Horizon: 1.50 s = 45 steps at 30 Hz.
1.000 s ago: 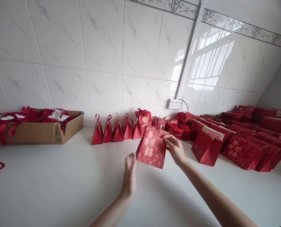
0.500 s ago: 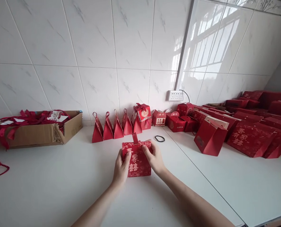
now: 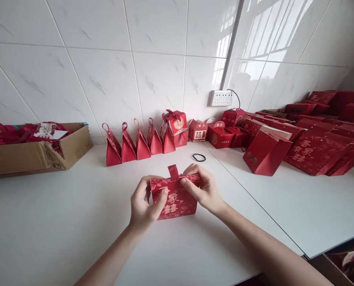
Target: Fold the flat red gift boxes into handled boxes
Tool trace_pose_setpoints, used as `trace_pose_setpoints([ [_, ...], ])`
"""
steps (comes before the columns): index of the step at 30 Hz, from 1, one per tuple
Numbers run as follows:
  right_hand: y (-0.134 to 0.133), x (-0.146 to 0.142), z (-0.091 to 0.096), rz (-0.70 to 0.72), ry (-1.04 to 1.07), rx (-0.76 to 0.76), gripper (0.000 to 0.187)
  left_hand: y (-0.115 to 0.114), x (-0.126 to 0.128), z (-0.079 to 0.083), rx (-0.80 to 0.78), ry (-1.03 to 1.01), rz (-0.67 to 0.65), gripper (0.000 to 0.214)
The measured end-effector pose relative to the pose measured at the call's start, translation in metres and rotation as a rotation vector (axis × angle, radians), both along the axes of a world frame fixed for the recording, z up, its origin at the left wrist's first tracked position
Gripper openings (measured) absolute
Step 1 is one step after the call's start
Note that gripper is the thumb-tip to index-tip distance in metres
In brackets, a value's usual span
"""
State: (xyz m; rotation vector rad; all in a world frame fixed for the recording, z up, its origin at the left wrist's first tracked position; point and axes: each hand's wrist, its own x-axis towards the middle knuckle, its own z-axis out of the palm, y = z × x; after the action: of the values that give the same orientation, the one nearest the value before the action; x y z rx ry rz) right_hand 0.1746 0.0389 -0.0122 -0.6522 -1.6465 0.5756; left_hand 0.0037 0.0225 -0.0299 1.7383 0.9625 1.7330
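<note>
In front of me a red gift box [image 3: 181, 202] with pale Chinese characters stands on the white table, its printed face toward me. A red ribbon tab [image 3: 173, 172] sticks up from its top edge. My left hand [image 3: 147, 200] grips the box's left side, thumb on the printed face and fingers behind. My right hand [image 3: 202, 188] pinches the top right edge beside the ribbon, thumb in front and fingers over the back. The fingers behind the box are partly hidden.
Several red triangular boxes [image 3: 129, 147] with loop handles line the wall. A cardboard carton [image 3: 18, 159] of ribbons and tags is at left. Beyond the box lies a black loop [image 3: 199, 157]. Many red boxes [image 3: 314, 153] crowd the right, below a power socket [image 3: 220, 98].
The view has tilted down and come closer. Both hands still hold the box; its right side is now turned slightly, and my right hand sits more over the top edge.
</note>
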Motion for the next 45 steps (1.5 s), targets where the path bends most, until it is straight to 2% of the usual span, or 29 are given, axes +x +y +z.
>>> trace_pose_setpoints([
  [2, -0.005, -0.003, 0.000, 0.032, -0.018, 0.027, 0.017, -0.003, -0.001, 0.008, 0.119, 0.019, 0.032, 0.010],
  [5, -0.013, -0.008, 0.000, 0.019, -0.043, 0.131, 0.002, -0.008, -0.003, 0.019, 0.230, 0.064, 0.053, 0.008],
  [8, -0.017, -0.013, -0.003, -0.011, -0.078, 0.301, 0.015, -0.012, -0.005, 0.025, 0.259, 0.104, 0.052, 0.010],
  [10, -0.018, -0.016, -0.004, -0.022, -0.085, 0.354, 0.018, -0.013, -0.006, 0.026, 0.257, 0.115, 0.057, 0.010],
  [15, -0.018, -0.018, -0.003, -0.032, -0.078, 0.317, 0.017, -0.013, -0.002, 0.023, 0.264, 0.120, 0.079, 0.008],
  [20, -0.018, -0.019, -0.003, -0.053, -0.093, 0.283, 0.013, -0.011, 0.000, 0.020, 0.444, 0.198, 0.182, 0.011],
  [24, -0.019, -0.020, -0.006, -0.111, -0.108, 0.256, 0.011, -0.010, 0.000, 0.017, 0.545, 0.264, 0.192, 0.018],
  [28, -0.021, -0.020, -0.005, -0.126, -0.124, 0.251, 0.009, -0.012, -0.004, 0.021, 0.475, 0.270, 0.196, 0.016],
  [33, -0.020, -0.016, -0.001, -0.079, -0.166, 0.303, 0.009, -0.013, -0.009, 0.036, 0.310, 0.342, 0.051, 0.009],
  [35, -0.019, -0.016, -0.001, -0.066, -0.166, 0.316, 0.009, -0.013, -0.009, 0.038, 0.284, 0.328, 0.058, 0.016],
  [39, -0.019, -0.018, -0.002, -0.057, -0.139, 0.324, 0.012, -0.015, -0.005, 0.035, 0.340, 0.280, 0.152, 0.019],
  [45, -0.021, -0.019, -0.001, -0.036, -0.133, 0.329, 0.013, -0.015, -0.004, 0.031, 0.405, 0.283, 0.188, 0.019],
])
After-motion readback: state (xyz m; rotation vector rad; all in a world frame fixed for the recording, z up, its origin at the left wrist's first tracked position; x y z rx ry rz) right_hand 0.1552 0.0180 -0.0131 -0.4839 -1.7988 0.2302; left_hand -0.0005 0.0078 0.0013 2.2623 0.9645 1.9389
